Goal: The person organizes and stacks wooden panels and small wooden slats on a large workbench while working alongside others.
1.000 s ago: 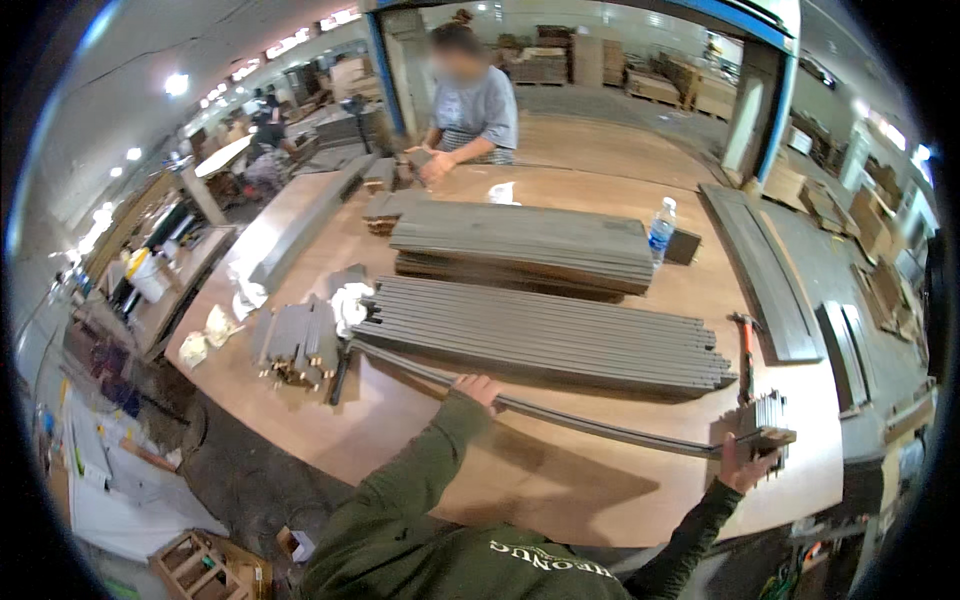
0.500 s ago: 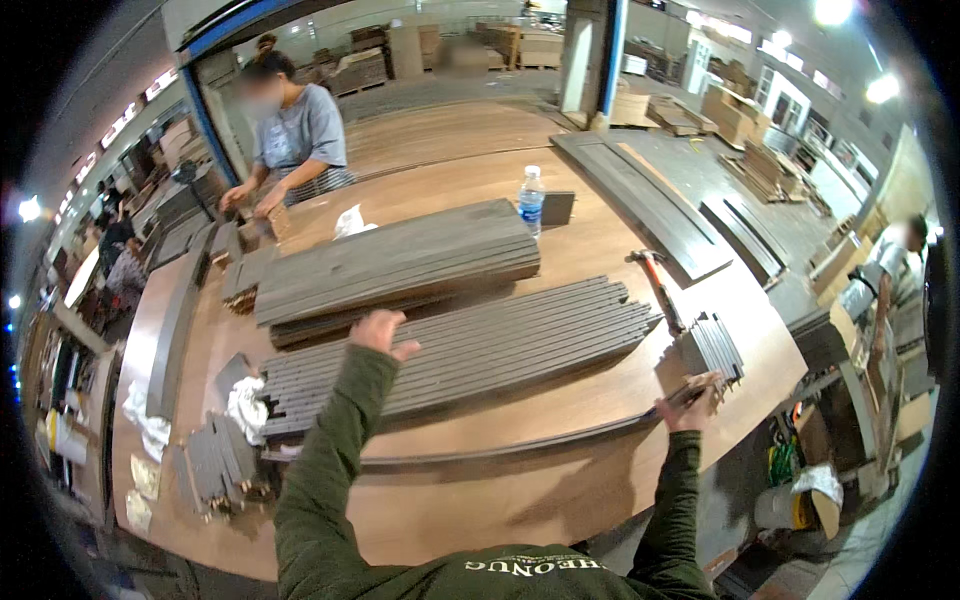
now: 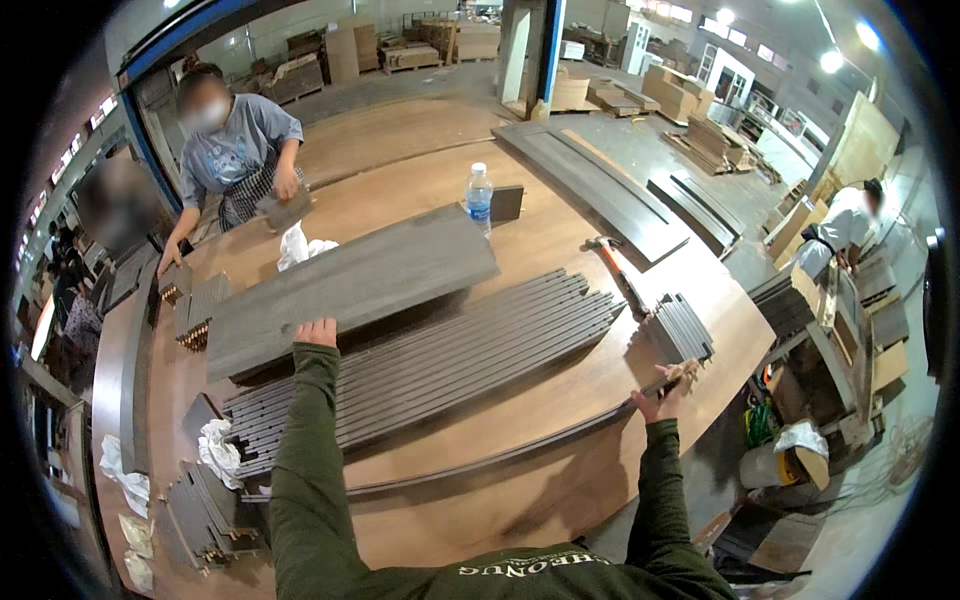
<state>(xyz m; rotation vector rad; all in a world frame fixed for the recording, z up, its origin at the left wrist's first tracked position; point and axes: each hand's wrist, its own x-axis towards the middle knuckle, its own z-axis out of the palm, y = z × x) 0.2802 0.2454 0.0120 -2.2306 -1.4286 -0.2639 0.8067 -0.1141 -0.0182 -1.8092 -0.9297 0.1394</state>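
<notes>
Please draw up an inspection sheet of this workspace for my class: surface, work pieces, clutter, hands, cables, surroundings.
Surface: wooden tabletop, partly shadowed.
Work pieces: long thin grey strip in front of the bundled grey slats; wide grey panel behind them.
Clutter: hammer, plastic bottle, crumpled white wad.
Left hand: at the panel's near edge; grip unclear.
Right hand: holding the strip's right end, beside short grey pieces.
Cables: cord-like tangle at far right, too indistinct to confirm.
Surroundings: co-worker across the tabletop; another person at far right.
</notes>
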